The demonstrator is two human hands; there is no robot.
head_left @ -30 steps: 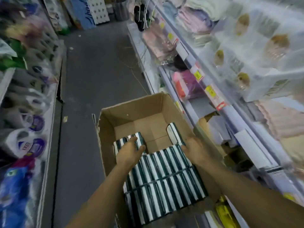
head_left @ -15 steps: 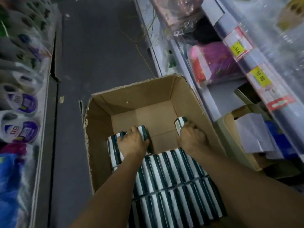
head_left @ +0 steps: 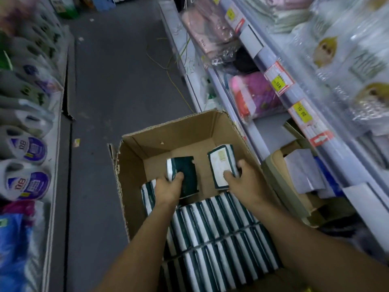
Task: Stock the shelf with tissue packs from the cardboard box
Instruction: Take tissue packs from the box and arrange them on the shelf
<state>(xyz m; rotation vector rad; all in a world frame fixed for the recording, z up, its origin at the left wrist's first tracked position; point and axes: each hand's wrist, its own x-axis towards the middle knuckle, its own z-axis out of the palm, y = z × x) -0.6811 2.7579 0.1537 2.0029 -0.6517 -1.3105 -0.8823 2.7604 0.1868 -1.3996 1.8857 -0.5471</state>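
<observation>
Store aisle, box [head_left: 130,178] on floor by shelf [head_left: 271,66]. My left hand [head_left: 168,189] grips dark pack [head_left: 185,175], right hand [head_left: 244,182] grips white-faced pack [head_left: 221,165], above packed rows [head_left: 221,234].

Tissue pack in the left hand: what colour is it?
Dark green with a white edge, seen in the head view: tissue pack, left hand.
</observation>
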